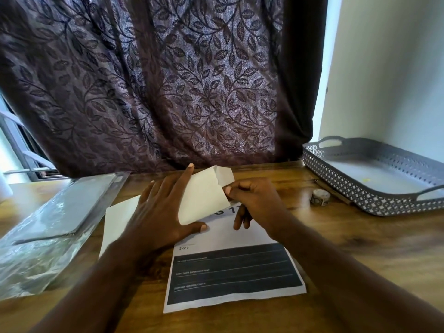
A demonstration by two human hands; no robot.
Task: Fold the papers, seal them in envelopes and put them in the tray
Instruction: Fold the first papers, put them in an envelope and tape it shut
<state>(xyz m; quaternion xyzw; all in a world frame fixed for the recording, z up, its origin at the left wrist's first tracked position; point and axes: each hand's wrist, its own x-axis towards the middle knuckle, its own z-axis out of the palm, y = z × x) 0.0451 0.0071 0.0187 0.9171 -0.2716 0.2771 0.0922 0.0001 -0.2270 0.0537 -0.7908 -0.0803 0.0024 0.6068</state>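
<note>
A white envelope [204,195] is held tilted above the wooden desk, its open end pointing up and to the right. My left hand [163,212] grips it from the left, thumb under its lower edge. My right hand [252,200] pinches the envelope's right edge near the opening. Beneath both hands lies a printed paper [235,277] with a dark block and "2 of 3" on it. Another white sheet [117,219] sticks out to the left under my left hand. The grey perforated tray [341,188] stands at the right, with nothing visible inside.
A clear plastic packet [55,224] holding more envelopes lies on the left of the desk. A small roll of tape [319,197] and a pen [332,191] sit just left of the tray. A patterned curtain hangs behind the desk.
</note>
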